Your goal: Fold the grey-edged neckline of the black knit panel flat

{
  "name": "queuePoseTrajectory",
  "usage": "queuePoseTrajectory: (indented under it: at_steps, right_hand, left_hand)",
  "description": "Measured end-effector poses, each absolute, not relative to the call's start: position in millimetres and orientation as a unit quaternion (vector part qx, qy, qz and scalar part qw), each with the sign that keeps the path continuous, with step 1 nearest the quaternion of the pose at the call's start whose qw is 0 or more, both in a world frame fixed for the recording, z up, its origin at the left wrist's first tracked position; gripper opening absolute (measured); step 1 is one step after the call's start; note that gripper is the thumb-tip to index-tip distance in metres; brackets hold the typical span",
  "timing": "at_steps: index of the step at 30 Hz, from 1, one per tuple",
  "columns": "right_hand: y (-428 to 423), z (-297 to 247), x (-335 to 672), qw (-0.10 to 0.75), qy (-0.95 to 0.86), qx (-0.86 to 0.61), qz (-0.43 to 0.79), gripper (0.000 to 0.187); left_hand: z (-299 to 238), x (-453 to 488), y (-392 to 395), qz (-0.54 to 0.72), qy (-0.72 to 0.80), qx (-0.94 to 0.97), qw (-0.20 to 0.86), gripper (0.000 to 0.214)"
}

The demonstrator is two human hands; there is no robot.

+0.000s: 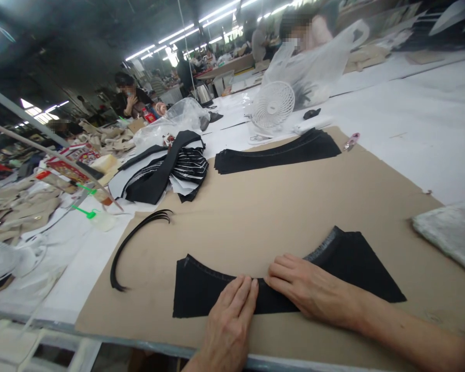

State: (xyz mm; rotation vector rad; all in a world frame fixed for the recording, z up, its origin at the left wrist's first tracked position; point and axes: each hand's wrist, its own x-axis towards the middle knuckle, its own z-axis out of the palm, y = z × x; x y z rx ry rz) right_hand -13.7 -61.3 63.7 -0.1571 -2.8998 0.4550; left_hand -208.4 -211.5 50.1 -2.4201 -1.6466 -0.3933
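Observation:
A black fabric piece (196, 292) with a curved, greyish upper edge lies on the brown board (256, 217). At the middle of its curve, my left hand (230, 320) presses the edge, fingers held together. Close beside it, my right hand (306, 289) has its fingers curled and pinched on the same edge; the thumb is mostly hidden. The right end of the piece spreads out beyond my right wrist. Farther back lies a stack of similar black pieces (277, 152). To the left is a curved bundle of thin black strips (124, 248).
A pile of black and striped pieces (166, 170) sits at the board's back left. Behind are a white fan (273, 106) and a plastic bag (318, 62). Green-tipped bottles (101, 219) stand left; a whitish slab (453, 232) lies right. Other people work in the background.

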Motion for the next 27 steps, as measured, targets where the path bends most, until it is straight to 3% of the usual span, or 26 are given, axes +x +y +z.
queuePoseTrajectory:
  at_steps: [4,9,18,27]
  right_hand:
    - [-62,64,-12,0.097,-0.985,-0.044,0.136,0.019]
    - [-63,78,-17,0.089,-0.974,-0.084,0.190,0.024]
    - [-69,87,-16,0.084,-0.960,-0.138,0.229,0.023]
    - [-71,74,-13,0.104,-0.968,-0.100,0.204,0.023]
  left_hand:
    - [51,-210,-217,-0.145,-0.554,-0.813,0.106,0.062]
    - [54,-208,-218,-0.172,-0.592,-0.787,0.032,0.065]
    - [71,-192,-201,-0.174,-0.653,-0.731,-0.095,0.044]
    - [51,-186,-214,-0.161,-0.626,-0.756,0.106,0.048]
